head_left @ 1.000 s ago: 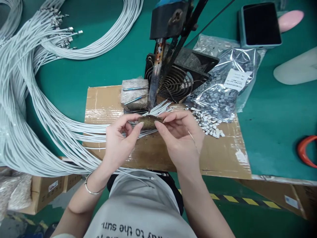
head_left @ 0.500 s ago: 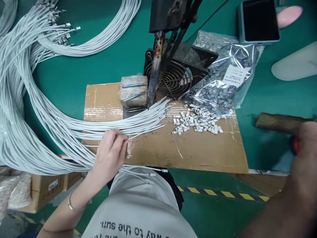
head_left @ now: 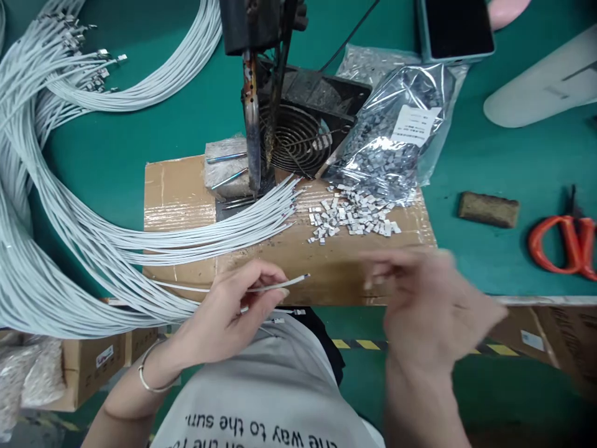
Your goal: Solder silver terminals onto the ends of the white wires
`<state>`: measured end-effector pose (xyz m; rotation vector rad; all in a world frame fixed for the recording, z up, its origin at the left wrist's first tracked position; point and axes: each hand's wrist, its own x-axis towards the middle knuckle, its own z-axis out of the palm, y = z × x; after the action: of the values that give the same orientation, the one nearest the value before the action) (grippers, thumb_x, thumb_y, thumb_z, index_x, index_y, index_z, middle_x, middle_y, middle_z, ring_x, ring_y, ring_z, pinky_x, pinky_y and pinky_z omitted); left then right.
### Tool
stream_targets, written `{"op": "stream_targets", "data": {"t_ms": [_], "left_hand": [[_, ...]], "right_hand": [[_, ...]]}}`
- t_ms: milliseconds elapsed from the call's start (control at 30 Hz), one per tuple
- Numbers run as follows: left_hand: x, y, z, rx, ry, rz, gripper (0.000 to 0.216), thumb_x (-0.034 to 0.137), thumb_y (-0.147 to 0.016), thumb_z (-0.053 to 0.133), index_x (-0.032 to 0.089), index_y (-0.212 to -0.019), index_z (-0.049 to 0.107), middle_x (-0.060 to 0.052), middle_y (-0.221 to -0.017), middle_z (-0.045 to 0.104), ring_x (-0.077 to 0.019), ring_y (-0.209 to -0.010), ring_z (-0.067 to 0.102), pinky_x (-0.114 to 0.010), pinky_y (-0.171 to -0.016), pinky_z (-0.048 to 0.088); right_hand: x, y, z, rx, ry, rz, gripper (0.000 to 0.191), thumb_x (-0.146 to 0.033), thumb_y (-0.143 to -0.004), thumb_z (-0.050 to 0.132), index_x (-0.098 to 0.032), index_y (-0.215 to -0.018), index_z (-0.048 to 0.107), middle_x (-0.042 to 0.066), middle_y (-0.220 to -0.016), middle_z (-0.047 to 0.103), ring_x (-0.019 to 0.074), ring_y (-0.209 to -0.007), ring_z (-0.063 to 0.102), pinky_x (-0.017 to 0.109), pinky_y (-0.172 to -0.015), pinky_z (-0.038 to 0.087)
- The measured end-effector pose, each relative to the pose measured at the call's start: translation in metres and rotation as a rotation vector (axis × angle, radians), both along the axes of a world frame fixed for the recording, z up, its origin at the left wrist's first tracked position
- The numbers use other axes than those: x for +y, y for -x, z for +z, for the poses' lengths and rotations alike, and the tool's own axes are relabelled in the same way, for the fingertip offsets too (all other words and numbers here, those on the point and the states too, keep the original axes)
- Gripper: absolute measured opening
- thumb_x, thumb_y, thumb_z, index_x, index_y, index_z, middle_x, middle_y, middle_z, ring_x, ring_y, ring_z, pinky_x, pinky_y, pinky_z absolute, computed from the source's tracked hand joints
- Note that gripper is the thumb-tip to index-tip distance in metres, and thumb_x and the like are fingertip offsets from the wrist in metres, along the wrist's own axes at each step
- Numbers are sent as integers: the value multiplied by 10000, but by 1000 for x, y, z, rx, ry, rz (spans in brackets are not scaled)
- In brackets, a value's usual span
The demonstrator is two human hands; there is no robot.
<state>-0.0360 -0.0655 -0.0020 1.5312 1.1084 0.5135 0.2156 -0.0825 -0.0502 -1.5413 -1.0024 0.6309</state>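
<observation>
in the head view, the left hand [head_left: 247, 308] has its thumb and fingertips pinched on a single white cable [head_left: 293, 282], whose dark-tipped end pokes out past the fingers above the near edge of the cardboard sheet [head_left: 172, 180]. the cable looks light and springy, stiff enough to hold a short end straight yet easily bent; its smooth jacket could roll between the fingers, so a grip on the jacket just behind the tip seems best, sparing what are probably fine, fragile wires at the end. the right hand [head_left: 429, 305] is blurred to the right of that end, apart from it; whether its fingers are together, or hold anything, i cannot tell. beyond them lie a fanned bundle of white cables [head_left: 224, 239] and a pile of small white connectors [head_left: 354, 214], which look tiny, hard and light.
</observation>
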Motion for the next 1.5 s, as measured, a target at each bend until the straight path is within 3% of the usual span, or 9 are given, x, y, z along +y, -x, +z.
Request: {"op": "stream_targets", "data": {"t_ms": [133, 233, 733, 1033, 1200, 1267, 1367, 1433, 1500], "left_hand": [[5, -8, 0, -157, 154, 145, 89, 230, -1082, 644, 190, -1013, 683, 0, -793, 649, -127, -689, 581, -239, -604, 452], [7, -6, -1, -221, 255, 211, 130, 271, -1070, 692, 180, -978, 693, 18, -761, 618, -105, -655, 527, -225, -587, 414], [5, -6, -7, -369, 426, 91, 195, 354, -1096, 691, 179, -1054, 766, 4, -794, 625, -101, -677, 478, -228, -606, 370], [9, -10, -10, -386, 411, 251, 205, 361, -1032, 779, 170, -955, 788, -36, -805, 719, -105, -693, 596, -200, -621, 450], [3, -16, -8, -214, 143, 279, 78, 242, -995, 811, 187, -973, 759, 12, -719, 703, -90, -585, 571, -190, -535, 427], [0, -20, -8, -80, -191, 231, 42, 174, -997, 791, 183, -974, 757, 0, -747, 739, -96, -569, 573, -210, -515, 418], [0, -23, -9, 73, -700, -43, 105, 109, -1054, 661, 152, -1033, 754, -49, -790, 789, -141, -605, 638, -271, -531, 432], [2, -22, -11, 95, -704, -200, 190, 151, -1110, 571, 151, -1023, 740, -46, -752, 776, -150, -604, 646, -283, -543, 438], [4, -19, -15, 40, -395, -163, 249, 239, -1145, 544, 173, -984, 721, -20, -719, 748, -127, -589, 626, -255, -549, 443]], "right_hand": [[1, 38, 10, 115, 7, 323, 159, -210, -969, 761, -274, -910, 895, -3, -674, 679, 144, -563, 589, 263, -479, 434], [3, 49, 13, 320, 73, 445, 170, -156, -883, 836, -291, -964, 901, -17, -720, 679, 117, -590, 584, 221, -494, 430], [11, 49, 13, 521, 73, 542, 141, -152, -845, 872, -273, -773, 874, -9, -652, 670, 125, -594, 562, 238, -529, 422], [9, 51, 10, 427, 73, 368, 172, -157, -936, 798, -285, -882, 900, -14, -704, 710, 113, -563, 542, 251, -526, 435], [8, 52, 14, 331, 55, 343, 213, -170, -971, 741, -284, -892, 903, -13, -696, 712, 116, -581, 579, 246, -528, 454], [9, 49, 13, 316, 41, 315, 234, -160, -978, 733, -296, -892, 904, -19, -689, 699, 114, -607, 597, 231, -541, 465], [8, 43, 11, 314, 29, 284, 242, -150, -973, 738, -307, -893, 904, -30, -692, 683, 99, -589, 581, 215, -520, 455], [7, 40, 11, 310, 30, 275, 246, -146, -973, 740, -318, -914, 906, -36, -702, 684, 90, -573, 566, 211, -513, 450], [5, 40, 11, 309, 25, 281, 251, -139, -970, 742, -324, -923, 906, -37, -712, 701, 91, -576, 569, 212, -519, 456]]}}
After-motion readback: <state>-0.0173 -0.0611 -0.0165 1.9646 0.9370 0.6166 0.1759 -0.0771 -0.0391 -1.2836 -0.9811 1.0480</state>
